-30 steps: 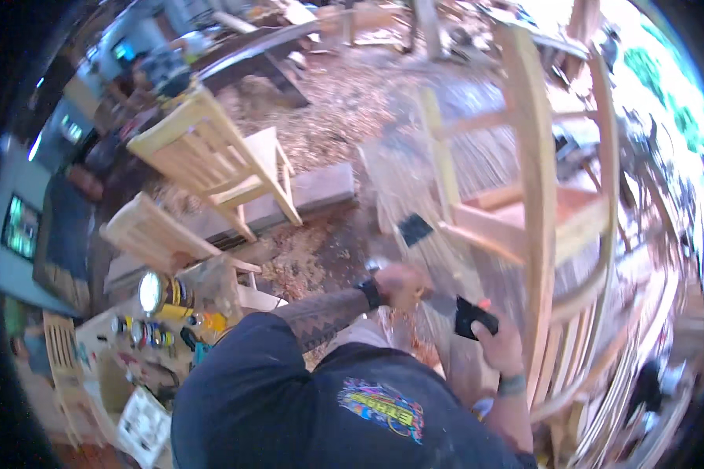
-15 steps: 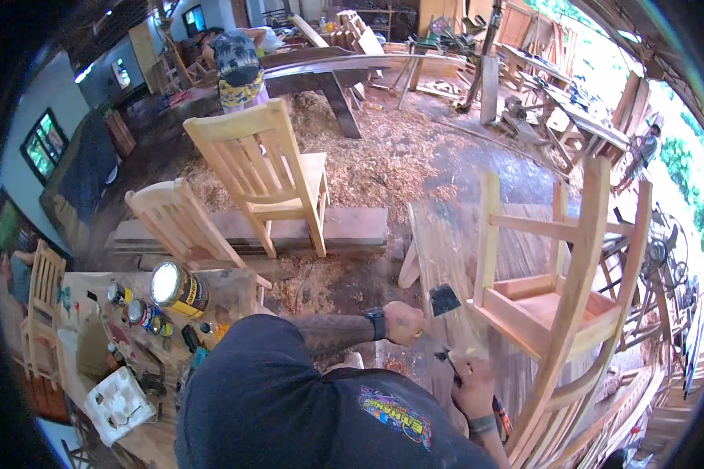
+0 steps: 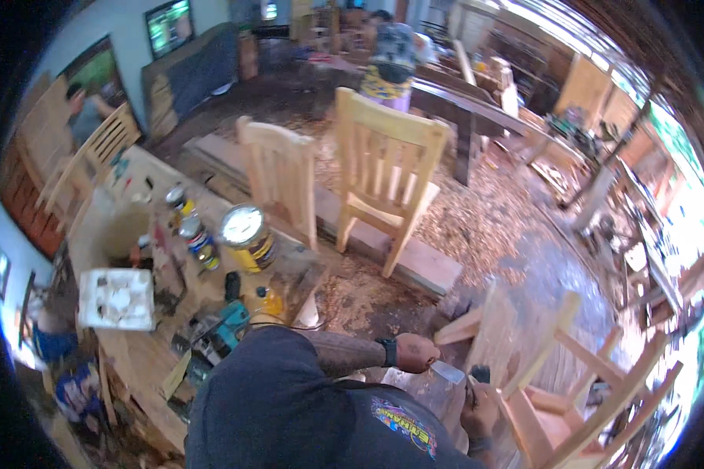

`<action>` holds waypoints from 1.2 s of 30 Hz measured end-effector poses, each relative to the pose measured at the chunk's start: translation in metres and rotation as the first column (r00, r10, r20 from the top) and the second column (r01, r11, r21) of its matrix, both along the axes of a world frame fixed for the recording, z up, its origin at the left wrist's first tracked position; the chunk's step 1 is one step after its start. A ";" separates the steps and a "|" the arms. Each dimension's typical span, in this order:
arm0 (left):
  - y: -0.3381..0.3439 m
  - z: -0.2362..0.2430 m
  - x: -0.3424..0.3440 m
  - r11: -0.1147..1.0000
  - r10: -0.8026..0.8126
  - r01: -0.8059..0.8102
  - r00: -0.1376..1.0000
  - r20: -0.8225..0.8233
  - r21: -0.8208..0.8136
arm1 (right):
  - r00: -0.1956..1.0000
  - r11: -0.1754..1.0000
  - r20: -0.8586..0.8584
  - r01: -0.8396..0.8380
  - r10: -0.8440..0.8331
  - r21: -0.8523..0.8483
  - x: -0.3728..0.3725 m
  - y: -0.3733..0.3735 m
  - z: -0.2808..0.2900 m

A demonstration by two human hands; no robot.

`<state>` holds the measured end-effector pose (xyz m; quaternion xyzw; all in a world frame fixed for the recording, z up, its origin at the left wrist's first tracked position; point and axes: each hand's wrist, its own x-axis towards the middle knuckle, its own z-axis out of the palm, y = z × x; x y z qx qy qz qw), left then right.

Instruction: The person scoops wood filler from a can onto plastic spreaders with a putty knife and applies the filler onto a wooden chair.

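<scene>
My left hand (image 3: 416,353), with a dark band at its wrist, is closed in front of my body. A flat pale-grey blade (image 3: 448,372), like a putty knife's, juts from its fingers toward my right hand. My right hand (image 3: 481,410) is curled just beyond the blade's tip; what it grips is blurred and partly hidden. By its fingers a small dark flat piece (image 3: 481,374) appears to lie on the wooden bench (image 3: 516,328). Right beside that hand an upturned wooden chair (image 3: 559,406) rests with its legs up.
On my left, a worktable (image 3: 125,356) carries a large yellow paint can (image 3: 246,234), smaller cans (image 3: 198,238), a teal power tool (image 3: 225,328) and a white foam tray (image 3: 117,299). Ahead stand two slatted chairs (image 3: 387,168). One person (image 3: 391,59) works beyond; another (image 3: 90,109) is far left.
My view has swung left, so the scene has shifted right and down. The hands have drawn closer together, and the pale blade now shows between them.
</scene>
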<state>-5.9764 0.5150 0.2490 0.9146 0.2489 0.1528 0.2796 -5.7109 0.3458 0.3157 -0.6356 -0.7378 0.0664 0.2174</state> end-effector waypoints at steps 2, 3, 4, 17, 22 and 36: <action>0.008 -0.020 -0.023 0.997 0.052 -0.054 0.998 -0.040 -0.060 | 0.992 0.995 -0.076 -0.099 0.099 -0.007 0.001 0.021 -0.009; 0.009 -0.015 -0.032 0.991 0.039 -0.049 0.996 -0.082 -0.124 | 0.979 0.990 -0.155 -0.138 0.134 -0.017 0.000 0.030 -0.010; 0.006 -0.011 -0.041 0.986 0.072 -0.077 0.997 -0.037 -0.145 | 0.976 0.987 -0.151 -0.160 0.155 -0.017 -0.001 0.039 -0.012; 0.055 -0.035 -0.033 0.999 0.048 -0.049 0.989 0.142 0.006 | 0.994 0.995 -0.091 -0.045 0.052 0.084 -0.017 0.056 -0.021; 0.035 0.007 -0.044 0.947 0.235 -0.250 0.967 -0.097 -0.200 | 0.978 0.958 -0.015 -0.203 0.210 0.204 -0.032 0.060 0.009; -0.006 -0.046 -0.038 0.917 0.397 -0.383 0.900 0.178 -0.111 | 0.980 0.998 -0.200 -0.023 0.010 -0.065 -0.051 0.061 0.044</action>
